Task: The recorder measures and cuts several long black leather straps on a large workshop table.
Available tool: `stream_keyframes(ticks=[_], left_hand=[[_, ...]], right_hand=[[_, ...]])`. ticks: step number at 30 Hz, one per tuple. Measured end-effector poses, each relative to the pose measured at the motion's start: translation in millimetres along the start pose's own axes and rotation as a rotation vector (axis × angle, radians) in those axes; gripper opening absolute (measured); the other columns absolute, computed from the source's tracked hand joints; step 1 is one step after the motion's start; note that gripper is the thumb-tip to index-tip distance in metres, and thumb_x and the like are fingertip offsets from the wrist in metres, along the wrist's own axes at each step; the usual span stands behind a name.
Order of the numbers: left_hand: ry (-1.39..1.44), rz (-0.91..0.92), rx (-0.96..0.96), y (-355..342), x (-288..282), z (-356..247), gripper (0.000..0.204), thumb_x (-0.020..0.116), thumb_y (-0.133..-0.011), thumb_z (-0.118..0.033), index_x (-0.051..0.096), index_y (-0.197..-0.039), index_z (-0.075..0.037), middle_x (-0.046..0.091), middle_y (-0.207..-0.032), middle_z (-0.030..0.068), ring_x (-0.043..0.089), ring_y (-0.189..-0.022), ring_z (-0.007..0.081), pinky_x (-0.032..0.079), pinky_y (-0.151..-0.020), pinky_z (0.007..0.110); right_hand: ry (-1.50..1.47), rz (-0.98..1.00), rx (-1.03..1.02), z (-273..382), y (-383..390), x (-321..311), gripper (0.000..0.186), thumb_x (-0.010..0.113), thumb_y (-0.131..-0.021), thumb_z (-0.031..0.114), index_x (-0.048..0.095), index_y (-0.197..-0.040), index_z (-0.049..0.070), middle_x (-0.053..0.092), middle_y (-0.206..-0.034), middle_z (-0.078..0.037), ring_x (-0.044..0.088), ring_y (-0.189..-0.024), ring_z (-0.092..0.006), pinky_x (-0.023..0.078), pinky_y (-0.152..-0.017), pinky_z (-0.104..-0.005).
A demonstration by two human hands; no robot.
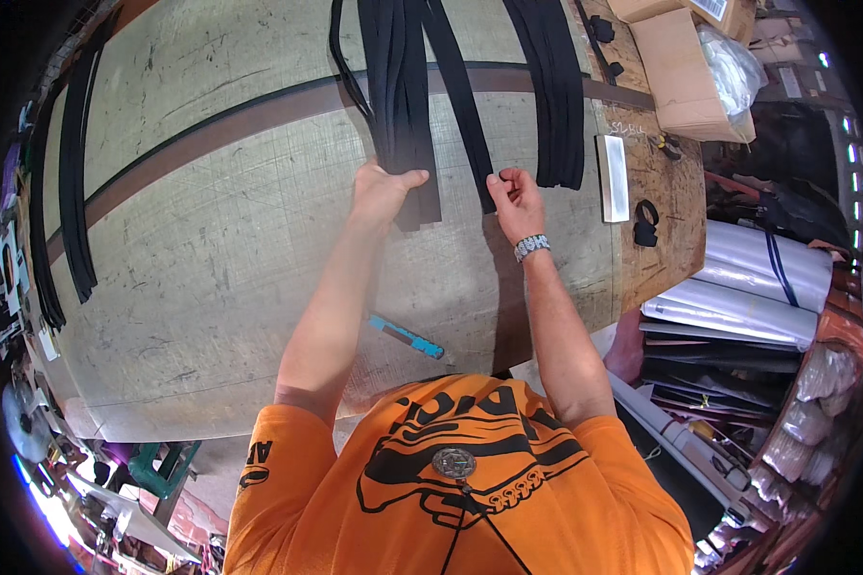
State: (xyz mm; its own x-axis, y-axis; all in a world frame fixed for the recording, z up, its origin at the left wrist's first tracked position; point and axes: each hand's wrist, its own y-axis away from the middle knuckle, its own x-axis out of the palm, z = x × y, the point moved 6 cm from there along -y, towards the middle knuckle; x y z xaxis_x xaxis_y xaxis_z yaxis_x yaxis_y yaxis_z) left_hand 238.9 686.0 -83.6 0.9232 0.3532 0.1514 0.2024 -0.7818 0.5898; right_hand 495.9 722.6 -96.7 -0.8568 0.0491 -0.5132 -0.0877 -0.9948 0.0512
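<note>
A bundle of long black fabric-like strips (pixel 398 96) runs from the far edge toward me. My left hand (pixel 385 190) is closed on its near end, thumb across the top and fingers hidden underneath. To the right, one single black strip (pixel 458 101) slants away from the bundle. My right hand (pixel 518 203), with a metal-banded watch on the wrist, pinches this strip close to its near end between thumb and fingers. Another group of black strips (pixel 558 125) lies just right of my right hand, touching neither hand.
More black strips (pixel 79 211) lie at the left of the worktable (pixel 211 287). A brown band (pixel 230 139) crosses the tabletop. A blue cutter-like tool (pixel 408 337) lies near me. Rightward are a white block (pixel 613 179), a small black looped item (pixel 646 223) and a cardboard box (pixel 669 81).
</note>
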Motion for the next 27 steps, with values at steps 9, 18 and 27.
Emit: stream_keyframes(ticks=[9,18,27], left_hand=[[-0.034,-0.013,0.05,-9,3,8,0.051,0.082,-0.074,-0.001,0.059,-0.118,0.011,0.071,-0.107,0.0211,0.071,-0.095,0.0279,0.056,-0.086,0.037],[-0.061,-0.071,0.088,4,7,1,0.043,0.082,-0.073,0.0,0.063,-0.11,0.011,0.072,-0.1,0.019,0.071,-0.087,0.0265,0.057,-0.077,0.037],[-0.108,-0.067,0.063,0,3,-1,0.039,0.081,-0.076,-0.002,0.063,-0.106,0.015,0.072,-0.097,0.0225,0.072,-0.078,0.0294,0.06,-0.068,0.041]], right_hand=[[0.068,0.027,-0.076,-2,-7,4,0.037,0.078,-0.085,0.032,0.066,-0.1,0.001,0.057,-0.08,-0.005,0.053,-0.069,-0.0163,0.048,-0.065,-0.0315],[0.232,0.084,-0.049,18,-2,1,0.034,0.074,-0.086,0.033,0.063,-0.103,0.005,0.06,-0.092,-0.01,0.06,-0.088,-0.029,0.05,-0.081,-0.0424],[0.226,0.085,-0.042,25,-3,-2,0.034,0.074,-0.087,0.034,0.065,-0.105,0.006,0.062,-0.095,-0.009,0.062,-0.09,-0.0277,0.051,-0.083,-0.0414]])
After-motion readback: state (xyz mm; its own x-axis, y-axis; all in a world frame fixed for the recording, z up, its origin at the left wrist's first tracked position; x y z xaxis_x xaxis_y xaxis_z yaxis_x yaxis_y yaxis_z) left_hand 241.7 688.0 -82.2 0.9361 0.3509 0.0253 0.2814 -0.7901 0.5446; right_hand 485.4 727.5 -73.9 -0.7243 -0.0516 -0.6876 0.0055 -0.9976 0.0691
